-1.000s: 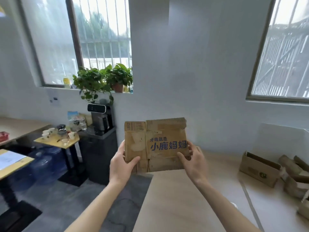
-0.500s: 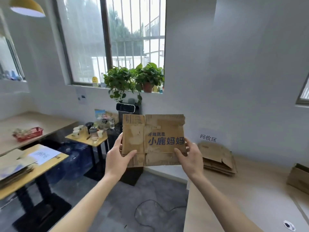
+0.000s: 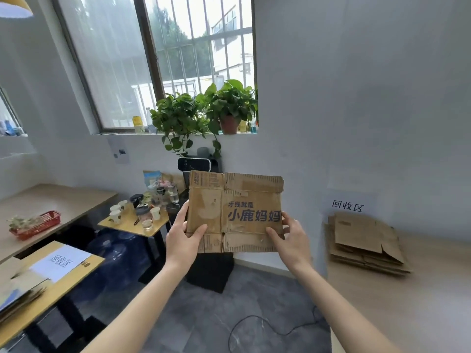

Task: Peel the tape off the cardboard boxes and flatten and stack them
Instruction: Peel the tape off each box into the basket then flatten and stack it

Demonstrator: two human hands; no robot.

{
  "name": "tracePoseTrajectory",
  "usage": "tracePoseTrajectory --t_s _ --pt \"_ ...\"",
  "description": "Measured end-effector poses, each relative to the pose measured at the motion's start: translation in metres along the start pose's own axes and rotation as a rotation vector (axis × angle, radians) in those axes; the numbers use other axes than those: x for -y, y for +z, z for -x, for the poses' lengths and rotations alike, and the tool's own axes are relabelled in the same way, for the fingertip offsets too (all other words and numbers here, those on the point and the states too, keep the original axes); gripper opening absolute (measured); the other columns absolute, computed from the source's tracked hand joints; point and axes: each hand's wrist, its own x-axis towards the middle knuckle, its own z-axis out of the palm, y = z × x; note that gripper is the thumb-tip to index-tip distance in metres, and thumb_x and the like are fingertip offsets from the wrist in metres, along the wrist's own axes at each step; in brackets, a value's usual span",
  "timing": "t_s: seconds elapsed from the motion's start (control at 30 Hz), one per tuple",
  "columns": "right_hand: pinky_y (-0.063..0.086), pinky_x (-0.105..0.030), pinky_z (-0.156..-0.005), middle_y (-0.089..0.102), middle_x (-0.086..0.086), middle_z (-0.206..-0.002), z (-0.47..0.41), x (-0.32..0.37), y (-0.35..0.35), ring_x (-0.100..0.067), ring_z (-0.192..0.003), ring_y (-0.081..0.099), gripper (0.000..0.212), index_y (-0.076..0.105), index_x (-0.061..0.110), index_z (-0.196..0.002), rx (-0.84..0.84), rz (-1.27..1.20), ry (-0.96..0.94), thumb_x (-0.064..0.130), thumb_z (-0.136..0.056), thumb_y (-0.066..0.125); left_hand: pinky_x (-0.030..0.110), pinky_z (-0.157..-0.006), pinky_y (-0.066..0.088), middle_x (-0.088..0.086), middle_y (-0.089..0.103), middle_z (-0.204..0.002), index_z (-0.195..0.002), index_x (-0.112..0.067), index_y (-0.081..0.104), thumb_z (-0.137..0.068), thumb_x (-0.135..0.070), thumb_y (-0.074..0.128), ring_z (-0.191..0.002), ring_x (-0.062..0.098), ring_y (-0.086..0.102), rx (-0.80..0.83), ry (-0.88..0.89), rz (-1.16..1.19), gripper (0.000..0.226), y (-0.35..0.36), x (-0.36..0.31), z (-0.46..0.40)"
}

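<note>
Two potted plants (image 3: 204, 115) are being displayed on the sill of the barred window (image 3: 163, 62), with trailing leaves hanging down over a dark dispenser (image 3: 195, 164) below. A small yellow table (image 3: 135, 224) beside it is being crowded by paper cups and glass jars. At the left, a long wooden table (image 3: 51, 202) is carrying a red basket (image 3: 38, 225) near its front edge, and a nearer yellow table (image 3: 46, 296) is being covered at its far corner by a white paper sign (image 3: 60, 262) and, at its left edge, by blurred flat cardboard. A dark cable (image 3: 267, 327) is lying on the grey floor between the arms.

On the right, a stack of flattened boxes (image 3: 364, 243) is resting at the far left corner of the wooden worktop (image 3: 407, 301), against the wall, beneath a printed wall sign (image 3: 348, 206).

A flattened cardboard box (image 3: 234, 212) with blue lettering is being held upright in the air, over the floor and left of the worktop's edge, well apart from the stack. Its lower left side is being gripped by the left hand (image 3: 182, 240), thumb laid across the front face and fingers behind. Its lower right side is being gripped by the right hand (image 3: 290, 238) in the same way, thumb in front and fingers curled round the edge. Nothing is standing between the held box and the stack.
</note>
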Motion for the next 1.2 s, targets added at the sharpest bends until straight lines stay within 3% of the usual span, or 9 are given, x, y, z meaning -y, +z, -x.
tracePoseTrajectory --t_s 0.2,0.3,0.43,0.63,0.73,0.87,1.0,1.2 --pt "0.055 -0.036 -0.092 0.058 -0.001 -0.132 -0.094 -0.057 0.002 -0.012 -0.107 0.059 0.064 0.044 0.021 -0.149 0.005 0.046 0.057 0.040 -0.094 0.070 0.031 -0.086 0.060 -0.026 0.072 -0.102 -0.151 -0.049 0.033 -0.097 -0.010 0.068 -0.099 -0.005 0.068 0.124 -0.030 0.032 0.075 0.077 0.021 -0.106" --pt "0.052 -0.038 -0.097 0.050 0.001 -0.146 -0.129 -0.090 -0.023 -0.013 -0.119 0.056 0.074 0.037 0.021 -0.154 -0.003 0.157 0.101 0.052 -0.093 0.065 0.039 -0.091 0.059 -0.013 0.074 -0.105 -0.150 -0.050 0.035 -0.097 -0.010 0.068 -0.102 0.005 0.071 0.186 -0.052 0.070 0.074 0.124 0.027 -0.140" --pt "0.050 -0.042 -0.104 0.039 0.005 -0.157 -0.149 -0.143 -0.074 -0.016 -0.139 0.045 0.075 0.035 0.026 -0.156 -0.017 0.397 0.130 0.061 -0.094 0.059 0.026 -0.083 0.058 -0.009 0.074 -0.105 -0.136 -0.068 0.038 -0.097 -0.009 0.067 -0.098 0.003 0.071 0.278 -0.048 0.102 0.077 0.193 0.029 -0.162" --pt "0.051 -0.035 -0.098 0.041 0.009 -0.153 -0.152 -0.209 -0.164 -0.017 -0.134 0.049 0.068 0.038 0.027 -0.154 -0.045 0.690 0.228 0.050 -0.094 0.062 0.019 -0.079 0.058 -0.007 0.072 -0.114 -0.148 -0.052 0.035 -0.099 -0.009 0.064 -0.100 0.006 0.071 0.478 -0.039 0.156 0.071 0.313 0.031 -0.174" --pt "0.046 -0.035 -0.107 0.040 0.007 -0.155 -0.154 -0.239 -0.200 -0.018 -0.139 0.044 0.068 0.039 0.024 -0.154 -0.066 0.743 0.309 0.047 -0.095 0.063 0.032 -0.089 0.059 -0.009 0.070 -0.119 -0.147 -0.055 0.035 -0.100 -0.010 0.062 -0.101 0.004 0.070 0.570 -0.054 0.209 0.071 0.380 0.035 -0.175" --pt "0.047 -0.033 -0.098 0.035 0.010 -0.157 -0.163 -0.276 -0.235 -0.018 -0.135 0.048 0.066 0.036 0.030 -0.154 -0.057 0.885 0.437 0.054 -0.096 0.057 0.042 -0.102 0.054 -0.008 0.061 -0.135 -0.151 -0.044 0.036 -0.100 -0.009 0.063 -0.120 0.016 0.063 0.655 -0.111 0.259 0.068 0.469 0.052 -0.179" --pt "0.041 -0.037 -0.108 0.034 0.004 -0.161 -0.191 -0.319 -0.253 -0.021 -0.139 0.044 0.065 0.032 0.027 -0.156 -0.012 0.994 0.538 0.050 -0.099 0.053 0.048 -0.111 0.047 -0.007 0.057 -0.144 -0.156 -0.036 0.034 -0.100 -0.011 0.063 -0.132 0.018 0.056 0.759 -0.159 0.263 0.067 0.561 0.083 -0.194" --pt "0.039 -0.037 -0.111 0.033 0.006 -0.161 -0.241 -0.405 -0.238 -0.018 -0.142 0.041 0.064 0.031 0.029 -0.156 0.130 1.027 0.660 0.047 -0.099 0.053 0.046 -0.113 0.044 -0.006 0.050 -0.151 -0.157 -0.033 0.032 -0.099 -0.014 0.064 -0.136 0.017 0.050 0.816 -0.287 0.228 0.068 0.686 0.148 -0.204"
